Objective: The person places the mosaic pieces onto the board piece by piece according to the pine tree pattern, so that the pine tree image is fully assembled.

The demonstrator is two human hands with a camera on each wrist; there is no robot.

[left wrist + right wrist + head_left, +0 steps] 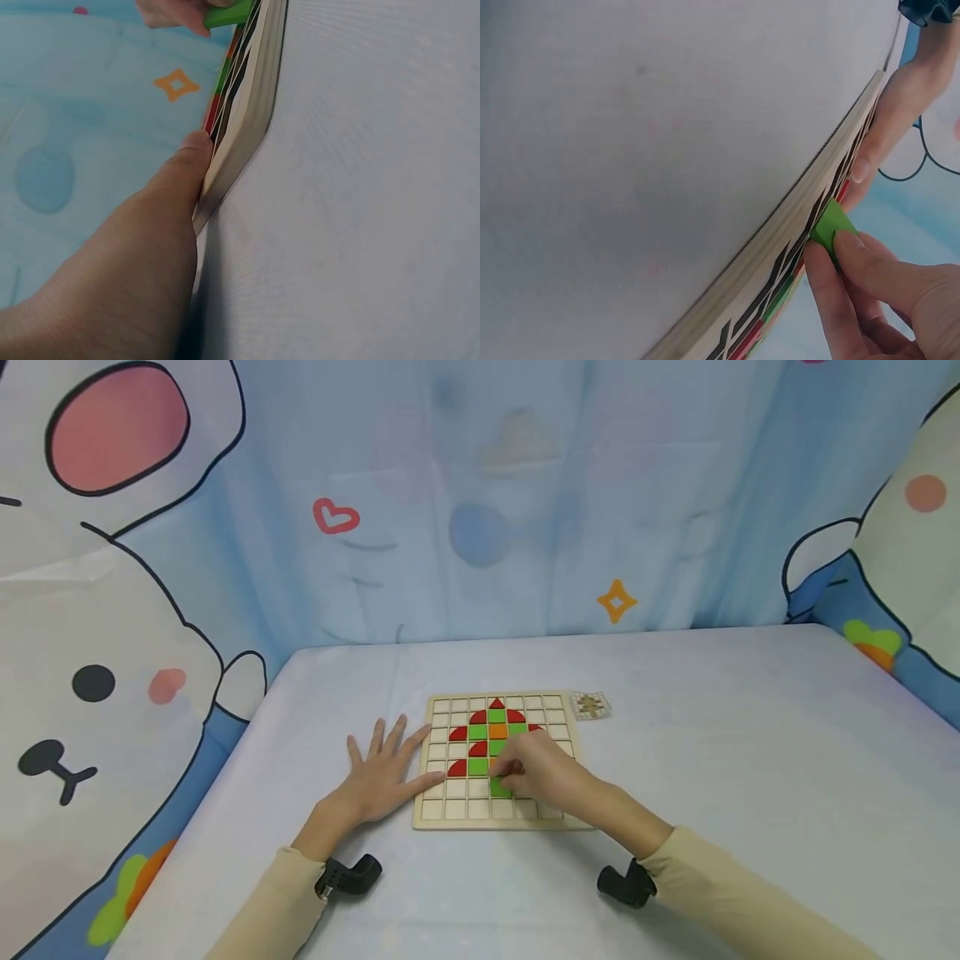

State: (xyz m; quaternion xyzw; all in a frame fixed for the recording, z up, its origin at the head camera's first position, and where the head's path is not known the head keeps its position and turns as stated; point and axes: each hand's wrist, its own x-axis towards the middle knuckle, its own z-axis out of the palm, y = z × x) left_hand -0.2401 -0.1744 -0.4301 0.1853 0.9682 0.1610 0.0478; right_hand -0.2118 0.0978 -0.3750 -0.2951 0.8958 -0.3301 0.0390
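A wooden grid board lies on the table, with red, green and orange tiles set in some of its square cells. The right hand is over the board's lower middle and pinches a green square tile between thumb and fingers. In the right wrist view that tile stands tilted at the board's surface. The left hand lies spread at the board's left side, its thumb resting on the edge near a red quarter-round tile. The right hand covers some cells behind it in the head view.
A small pattern card lies at the board's upper right corner. A white cloth covers the table. Behind it hangs a blue printed curtain. Each wrist carries a black camera mount.
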